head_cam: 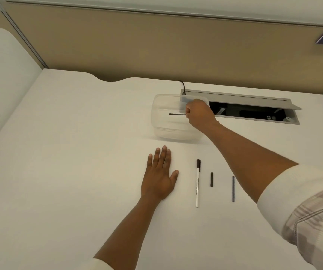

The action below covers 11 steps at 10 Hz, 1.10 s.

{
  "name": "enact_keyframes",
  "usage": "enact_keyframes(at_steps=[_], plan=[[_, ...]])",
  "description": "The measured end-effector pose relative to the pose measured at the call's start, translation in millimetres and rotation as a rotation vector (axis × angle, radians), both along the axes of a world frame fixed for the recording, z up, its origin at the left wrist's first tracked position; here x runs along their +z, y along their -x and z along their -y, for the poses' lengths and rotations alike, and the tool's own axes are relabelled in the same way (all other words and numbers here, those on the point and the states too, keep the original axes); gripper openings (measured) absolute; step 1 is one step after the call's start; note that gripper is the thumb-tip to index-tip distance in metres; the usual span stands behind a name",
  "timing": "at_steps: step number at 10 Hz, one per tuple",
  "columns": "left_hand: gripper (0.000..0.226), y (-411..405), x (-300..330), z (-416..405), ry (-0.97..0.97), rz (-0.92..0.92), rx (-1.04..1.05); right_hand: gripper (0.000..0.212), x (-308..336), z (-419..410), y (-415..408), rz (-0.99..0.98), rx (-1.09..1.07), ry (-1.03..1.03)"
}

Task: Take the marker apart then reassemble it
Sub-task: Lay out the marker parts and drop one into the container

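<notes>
A white marker point(197, 184) with a dark cap lies lengthwise on the white desk. To its right lie a short dark piece point(212, 179) and a long thin dark rod point(233, 189). My left hand point(159, 177) rests flat on the desk, left of the marker, fingers spread and holding nothing. My right hand point(199, 114) reaches over a clear plastic container point(162, 121) at the back. Its fingers pinch the end of another thin dark rod point(176, 114), which points left, inside or just above the container.
Behind the container an open cable hatch point(254, 114) is set into the desk, with a black cable point(183, 86) running to it. A tan partition wall point(156, 55) closes off the back. White desk surface point(69, 152) stretches to the left.
</notes>
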<state>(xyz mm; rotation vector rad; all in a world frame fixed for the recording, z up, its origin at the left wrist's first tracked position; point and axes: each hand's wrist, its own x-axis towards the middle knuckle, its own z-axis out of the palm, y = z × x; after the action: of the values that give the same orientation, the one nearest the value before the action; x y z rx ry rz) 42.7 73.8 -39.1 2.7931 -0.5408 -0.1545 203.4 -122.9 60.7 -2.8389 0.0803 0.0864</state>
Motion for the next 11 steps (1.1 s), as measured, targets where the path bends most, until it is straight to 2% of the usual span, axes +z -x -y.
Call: enact_keyframes(at_steps=[2,3,7,11], plan=[[0.072,-0.6,-0.4,-0.2,0.018,0.004,0.007,0.024,-19.4,-4.5,-24.0,-0.144,0.095,0.198],[0.072,-0.7,-0.4,-0.2,0.018,0.001,0.007,0.023,-25.7,-6.2,-26.4,-0.173,0.091,0.215],[0.072,-1.6,-0.5,0.4,0.013,-0.014,0.014,0.021,-34.9,-4.6,-25.1,-0.189,0.039,0.166],[0.072,-1.6,-0.9,0.1,0.012,-0.010,0.014,0.028,-28.3,-3.4,-22.6,-0.193,0.030,0.148]])
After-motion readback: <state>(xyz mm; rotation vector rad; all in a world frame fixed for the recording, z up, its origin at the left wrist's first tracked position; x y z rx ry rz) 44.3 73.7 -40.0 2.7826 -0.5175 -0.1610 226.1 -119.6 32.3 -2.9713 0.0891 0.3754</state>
